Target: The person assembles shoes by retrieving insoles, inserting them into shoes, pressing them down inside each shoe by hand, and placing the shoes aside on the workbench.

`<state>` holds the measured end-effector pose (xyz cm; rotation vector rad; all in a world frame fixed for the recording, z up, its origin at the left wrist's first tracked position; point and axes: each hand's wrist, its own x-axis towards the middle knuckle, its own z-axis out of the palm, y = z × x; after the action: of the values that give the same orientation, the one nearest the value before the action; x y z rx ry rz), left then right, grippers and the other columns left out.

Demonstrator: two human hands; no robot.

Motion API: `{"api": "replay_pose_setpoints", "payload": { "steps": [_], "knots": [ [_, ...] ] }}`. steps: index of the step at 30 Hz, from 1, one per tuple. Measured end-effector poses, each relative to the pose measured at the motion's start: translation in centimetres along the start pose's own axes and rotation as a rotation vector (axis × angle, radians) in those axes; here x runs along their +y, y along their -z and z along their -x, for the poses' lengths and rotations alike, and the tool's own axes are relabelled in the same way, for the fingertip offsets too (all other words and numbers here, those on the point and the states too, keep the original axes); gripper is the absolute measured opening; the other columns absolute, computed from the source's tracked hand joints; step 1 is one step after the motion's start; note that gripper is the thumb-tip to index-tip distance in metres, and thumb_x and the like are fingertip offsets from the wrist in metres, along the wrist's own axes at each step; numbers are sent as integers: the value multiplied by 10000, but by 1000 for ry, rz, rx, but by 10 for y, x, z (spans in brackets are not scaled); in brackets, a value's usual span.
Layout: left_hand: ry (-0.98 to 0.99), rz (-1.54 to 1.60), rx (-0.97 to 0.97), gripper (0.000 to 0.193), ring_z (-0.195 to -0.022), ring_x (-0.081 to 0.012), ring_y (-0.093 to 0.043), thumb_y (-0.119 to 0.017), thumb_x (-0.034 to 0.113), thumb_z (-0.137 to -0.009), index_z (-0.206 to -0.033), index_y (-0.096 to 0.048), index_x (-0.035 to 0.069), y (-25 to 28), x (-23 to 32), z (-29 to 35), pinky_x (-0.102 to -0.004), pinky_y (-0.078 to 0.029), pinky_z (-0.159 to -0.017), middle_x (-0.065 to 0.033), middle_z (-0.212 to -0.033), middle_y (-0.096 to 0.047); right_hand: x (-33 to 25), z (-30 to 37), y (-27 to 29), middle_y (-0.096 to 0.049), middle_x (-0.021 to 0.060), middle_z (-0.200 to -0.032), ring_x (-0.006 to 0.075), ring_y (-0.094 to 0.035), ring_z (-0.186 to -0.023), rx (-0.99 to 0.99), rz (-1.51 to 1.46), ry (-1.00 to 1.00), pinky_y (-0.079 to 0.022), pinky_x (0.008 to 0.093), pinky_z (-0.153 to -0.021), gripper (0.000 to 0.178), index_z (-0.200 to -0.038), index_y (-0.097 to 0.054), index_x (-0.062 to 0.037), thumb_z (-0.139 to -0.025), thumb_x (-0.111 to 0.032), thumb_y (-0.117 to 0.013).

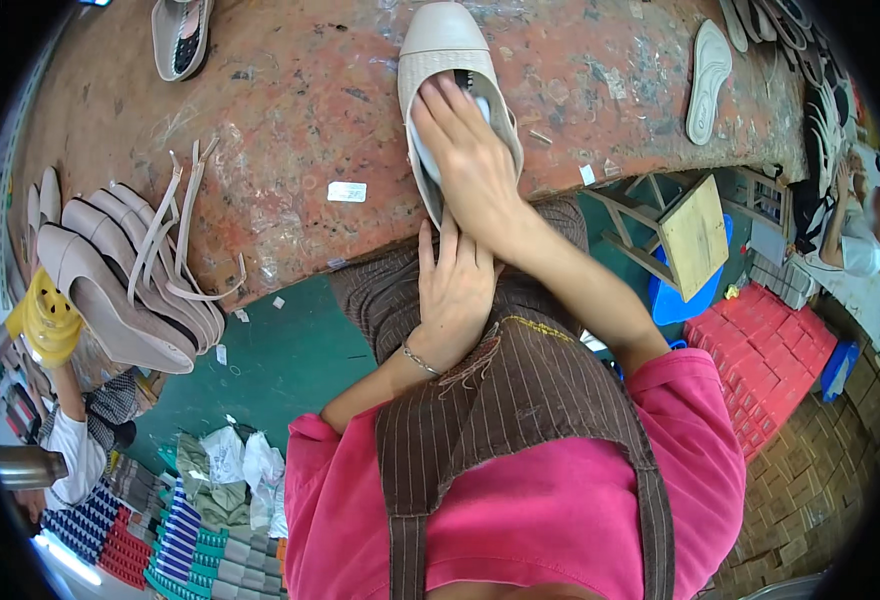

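A beige flat shoe (446, 38) lies on the table, toe pointing away from me and heel at the near edge. My right hand (470, 160) reaches into its opening, fingers stretched out and pressing on a pale insole (426, 160); the fingertips partly go under the upper. At the heel, my left hand (450, 290) rests with its fingers straight and slightly apart, touching the back of the shoe. My right wrist crosses over it and hides its thumb.
Several beige shoes (110, 290) with straps stand at the left table edge. Another shoe (182, 40) lies far left, an insole (708, 80) at right. A white label (346, 191) is on the table (290, 120). A wooden stool (695, 240) and red crates (765, 350) stand right; other people work on both sides.
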<state>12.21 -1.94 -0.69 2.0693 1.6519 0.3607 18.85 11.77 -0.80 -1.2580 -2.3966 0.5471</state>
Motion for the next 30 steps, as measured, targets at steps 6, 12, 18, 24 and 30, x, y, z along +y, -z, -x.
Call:
{"api": "replay_pose_setpoints", "payload": {
  "steps": [6,12,18,24,30],
  "knots": [
    [16,-8,35,575,-1317,-359,-418,-688,230,-827,-1324,-522,-5,0,1,-2,-545,-296,-1103,-170,-1328,-535,-18,5,7,-447,361,-1361,488,-418,-1311,-29,216,-15,-360,471,-1112,568,-1338,-393,200,-823,-20,-493],
    [32,-1,47,561,-1328,-366,-407,-682,225,-833,-1318,-520,-7,0,1,-5,-544,-322,-1079,-185,-1329,-535,-2,-17,-5,-550,292,-1074,392,-550,-987,117,322,22,-437,440,-956,315,-1064,-548,119,-786,-25,-523],
    [-23,15,146,415,-1299,-348,-446,-628,182,-844,-1207,-607,-19,1,1,-5,-538,-349,-1067,-173,-1267,-584,-24,4,12,-349,443,-1397,548,-336,-1361,-76,179,18,-303,563,-1133,586,-1350,-329,247,-833,3,-460],
    [25,-4,57,349,-1240,-330,-481,-612,167,-851,-1137,-615,-33,9,3,-9,-506,-356,-1061,-172,-1202,-603,-10,-26,4,-495,345,-1272,462,-474,-1240,-100,367,-38,-351,486,-1104,483,-1262,-457,180,-846,-60,-507],
    [3,-60,90,514,-1342,-340,-400,-664,212,-838,-1275,-557,-38,16,3,-16,-530,-325,-1084,-174,-1362,-526,0,-58,14,-603,320,-1020,455,-611,-998,-352,288,-203,-499,482,-877,337,-1035,-594,116,-794,-112,-654]
  ]
}}
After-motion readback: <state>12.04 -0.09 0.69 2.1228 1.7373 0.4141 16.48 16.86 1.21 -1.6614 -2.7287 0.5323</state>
